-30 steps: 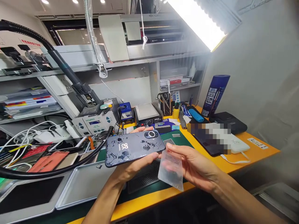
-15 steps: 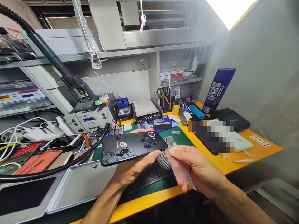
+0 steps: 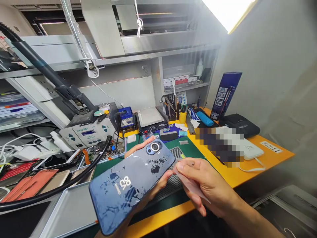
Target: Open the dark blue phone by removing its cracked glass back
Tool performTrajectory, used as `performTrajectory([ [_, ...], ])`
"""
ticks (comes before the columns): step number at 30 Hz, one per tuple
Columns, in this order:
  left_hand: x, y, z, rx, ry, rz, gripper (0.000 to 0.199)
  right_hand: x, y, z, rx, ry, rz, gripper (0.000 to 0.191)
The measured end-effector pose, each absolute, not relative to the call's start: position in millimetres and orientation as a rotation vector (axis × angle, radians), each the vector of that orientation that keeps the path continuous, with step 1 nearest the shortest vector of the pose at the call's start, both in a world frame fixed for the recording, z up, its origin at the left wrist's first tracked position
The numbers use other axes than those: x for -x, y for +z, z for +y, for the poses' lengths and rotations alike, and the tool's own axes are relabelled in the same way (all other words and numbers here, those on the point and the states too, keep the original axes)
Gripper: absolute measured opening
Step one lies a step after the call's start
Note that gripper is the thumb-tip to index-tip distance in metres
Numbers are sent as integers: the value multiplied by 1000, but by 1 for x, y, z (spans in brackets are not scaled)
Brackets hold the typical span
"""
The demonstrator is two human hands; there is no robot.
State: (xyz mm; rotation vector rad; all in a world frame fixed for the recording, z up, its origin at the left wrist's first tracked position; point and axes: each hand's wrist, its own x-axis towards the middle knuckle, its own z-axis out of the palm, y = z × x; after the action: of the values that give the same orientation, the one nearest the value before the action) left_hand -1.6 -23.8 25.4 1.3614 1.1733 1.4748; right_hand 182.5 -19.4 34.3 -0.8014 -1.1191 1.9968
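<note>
A: Up top, the lamp (image 3: 229,13) burns pure white, streaky glare washing over the shelving (image 3: 160,74)!
B: Beneath the worktop (image 3: 158,220) it's deep shadow, while the phone (image 3: 137,175) catches a soft sheen.
A: Middle's fairly sharp, edges stretched wide, right margin smeary.
B: And a mosaic patch (image 3: 220,145) hides detail right of centre!

Black hose (image 3: 24,204) barring left side, raised phone (image 3: 135,181) midway, room above green mat (image 3: 192,148)

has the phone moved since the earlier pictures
Yes, the phone has swung: its end away from the camera lens now sits lower, farther from the blue box.
</note>
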Motion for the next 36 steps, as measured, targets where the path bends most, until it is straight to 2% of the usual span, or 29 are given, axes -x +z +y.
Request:
performTrajectory([
  [10, 18, 36, -27, -1676, 1324, 1189, 75, -215, 32, 9, 815, 2323, -1196, 23],
  [17, 27, 32, -25, -1719, 1238, 1048, 85, -218, 21, 23, 771, 2455, -1288, 21],
  [25, 27, 45, -27, -1702, 1058, 1050, 65, -214, 13, 29, 722, 2599, -1300, 23],
  [36, 17, 35, -23, -1980, 1281, 1191, 75, -207, 3, 17, 711, 2396, -1138, 27],
])
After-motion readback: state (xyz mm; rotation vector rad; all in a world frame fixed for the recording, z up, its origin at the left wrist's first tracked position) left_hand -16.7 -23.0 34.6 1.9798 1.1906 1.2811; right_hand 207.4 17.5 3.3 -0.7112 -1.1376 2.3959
